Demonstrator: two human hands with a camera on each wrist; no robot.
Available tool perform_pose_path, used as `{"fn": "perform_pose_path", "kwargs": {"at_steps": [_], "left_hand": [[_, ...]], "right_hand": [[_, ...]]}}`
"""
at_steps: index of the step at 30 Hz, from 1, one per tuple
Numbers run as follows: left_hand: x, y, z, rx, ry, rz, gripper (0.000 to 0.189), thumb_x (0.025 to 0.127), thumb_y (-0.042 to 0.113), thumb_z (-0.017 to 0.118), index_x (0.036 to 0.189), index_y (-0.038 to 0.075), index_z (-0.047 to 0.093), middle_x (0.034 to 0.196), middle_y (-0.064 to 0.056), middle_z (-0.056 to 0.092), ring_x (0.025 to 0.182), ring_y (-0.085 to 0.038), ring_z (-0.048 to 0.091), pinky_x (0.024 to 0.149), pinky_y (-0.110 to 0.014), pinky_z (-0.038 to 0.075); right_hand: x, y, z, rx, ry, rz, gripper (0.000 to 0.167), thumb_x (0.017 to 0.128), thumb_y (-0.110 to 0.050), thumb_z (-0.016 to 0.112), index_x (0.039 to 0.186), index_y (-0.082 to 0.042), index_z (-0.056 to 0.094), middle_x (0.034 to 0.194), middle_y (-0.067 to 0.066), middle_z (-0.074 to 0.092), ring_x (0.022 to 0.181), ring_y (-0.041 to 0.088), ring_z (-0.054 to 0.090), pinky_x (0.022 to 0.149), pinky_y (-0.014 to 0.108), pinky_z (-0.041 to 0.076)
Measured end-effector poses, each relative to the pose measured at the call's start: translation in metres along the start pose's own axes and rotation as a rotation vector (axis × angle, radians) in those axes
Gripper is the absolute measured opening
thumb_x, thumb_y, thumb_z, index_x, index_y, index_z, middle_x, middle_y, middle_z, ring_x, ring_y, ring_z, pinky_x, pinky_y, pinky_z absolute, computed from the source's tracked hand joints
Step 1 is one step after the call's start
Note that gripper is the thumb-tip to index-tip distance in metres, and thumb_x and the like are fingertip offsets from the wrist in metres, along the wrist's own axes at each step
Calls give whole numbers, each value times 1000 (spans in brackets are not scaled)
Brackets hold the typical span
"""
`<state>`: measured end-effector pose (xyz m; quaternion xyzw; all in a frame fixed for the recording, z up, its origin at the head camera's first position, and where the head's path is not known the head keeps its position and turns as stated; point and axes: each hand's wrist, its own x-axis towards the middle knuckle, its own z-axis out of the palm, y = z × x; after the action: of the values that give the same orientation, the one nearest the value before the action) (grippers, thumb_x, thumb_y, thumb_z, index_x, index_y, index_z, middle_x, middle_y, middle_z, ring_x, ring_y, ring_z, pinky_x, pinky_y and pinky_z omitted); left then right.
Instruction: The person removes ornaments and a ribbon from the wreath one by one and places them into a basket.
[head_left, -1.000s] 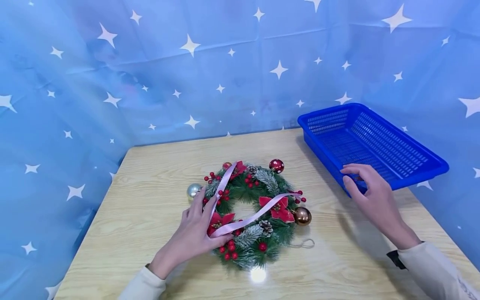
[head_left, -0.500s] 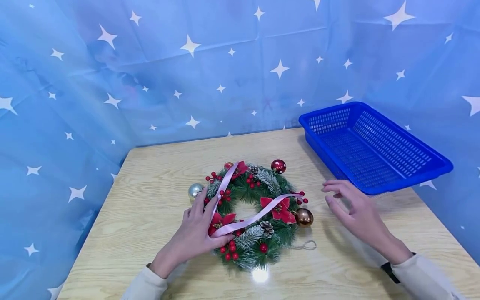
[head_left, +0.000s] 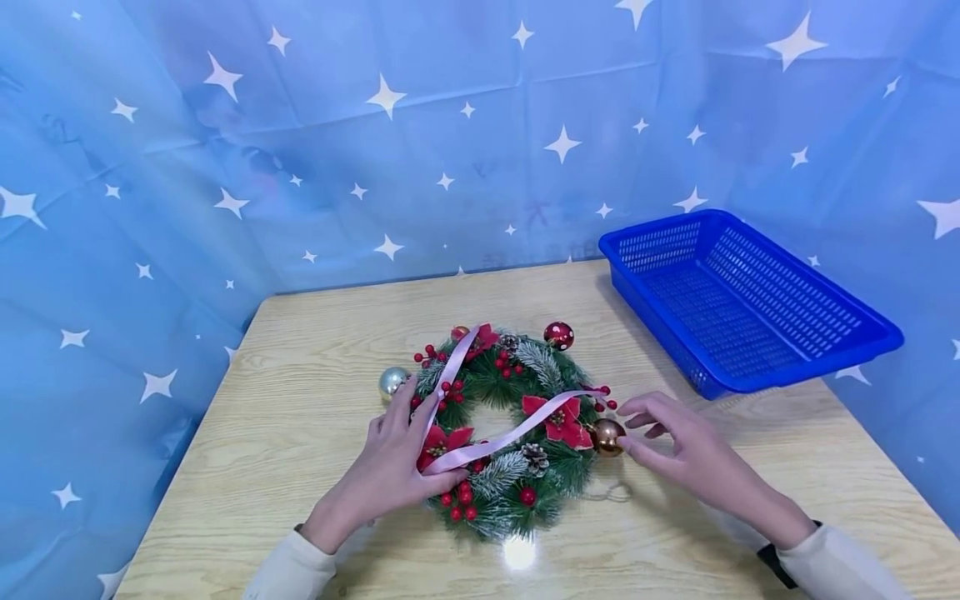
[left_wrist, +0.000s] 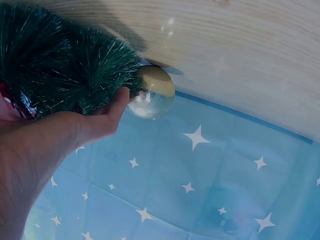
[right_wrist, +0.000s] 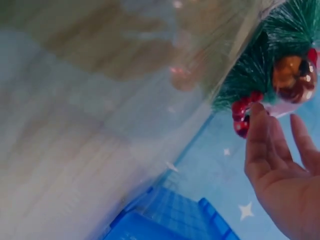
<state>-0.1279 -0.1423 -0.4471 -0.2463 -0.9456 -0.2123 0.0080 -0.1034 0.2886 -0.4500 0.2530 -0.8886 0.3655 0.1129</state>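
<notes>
A green Christmas wreath (head_left: 551,367) with red flowers, berries and pinecones lies on the table. A pale pink ribbon (head_left: 517,429) runs across it. My left hand (head_left: 386,458) holds its left side, thumb at the near edge and fingers over the far part, beside a silver ball (head_left: 393,382). At the wreath's right edge, my right hand (head_left: 686,450) has its fingers loosely bent and apart, the thumb close to a shiny brown ball (head_left: 607,437). Whether they touch is unclear. In the right wrist view, the fingertips are near red berries (right_wrist: 241,117).
A blue plastic basket (head_left: 750,296) stands tilted at the back right of the wooden table (head_left: 322,342). Behind hangs a blue cloth with white stars (head_left: 450,125). A red dotted ball (head_left: 558,335) sits at the wreath's far right. A string loop (head_left: 617,493) lies near its right edge.
My right hand has moved from the basket's near edge, left and toward me, to the brown ball. My left hand has stayed on the wreath.
</notes>
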Motion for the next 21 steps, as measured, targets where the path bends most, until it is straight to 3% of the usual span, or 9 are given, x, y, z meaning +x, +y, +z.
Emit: {"fn": "perform_pose_path", "kwargs": {"at_steps": [13, 21], "left_hand": [[1, -3, -3, -19, -37, -24, 116, 87, 75, 78, 172, 10, 33, 181, -17, 7, 163, -42, 15, 116, -75, 27], [0, -5, -3, -27, -37, -7, 120, 88, 75, 77, 174, 7, 26, 181, -19, 2, 164, -44, 12, 115, -81, 24]], "right_hand": [[-1, -10, 12, 48, -89, 87, 48, 92, -19, 91, 132, -15, 66, 117, -4, 70, 94, 12, 73, 78, 34, 63], [3, -11, 18, 54, -32, -5, 52, 86, -3, 92, 130, -10, 66, 112, -3, 71, 89, 9, 72, 73, 32, 63]]}}
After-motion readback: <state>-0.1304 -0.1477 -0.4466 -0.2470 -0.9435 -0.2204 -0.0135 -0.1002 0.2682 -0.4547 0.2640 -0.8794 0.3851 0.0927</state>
